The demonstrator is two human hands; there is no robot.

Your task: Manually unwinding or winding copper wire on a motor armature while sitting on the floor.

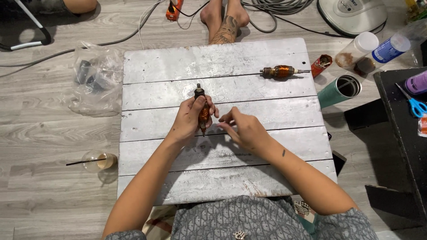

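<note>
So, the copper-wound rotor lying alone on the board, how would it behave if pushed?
The rotor looks round with a thin shaft, so it would probably roll across the board. Its copper winding suggests it is heavy for its size. It appears stiff, not floppy.

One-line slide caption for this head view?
Left hand grips a copper-wound motor armature upright over a grey plank board; right hand rests beside it; second armature lies apart.

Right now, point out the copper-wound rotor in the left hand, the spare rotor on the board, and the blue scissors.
held rotor (pixel 203 112): head view, copper winding.
spare rotor (pixel 281 71): head view, copper winding.
blue scissors (pixel 417 106): head view, handle loop.
</note>
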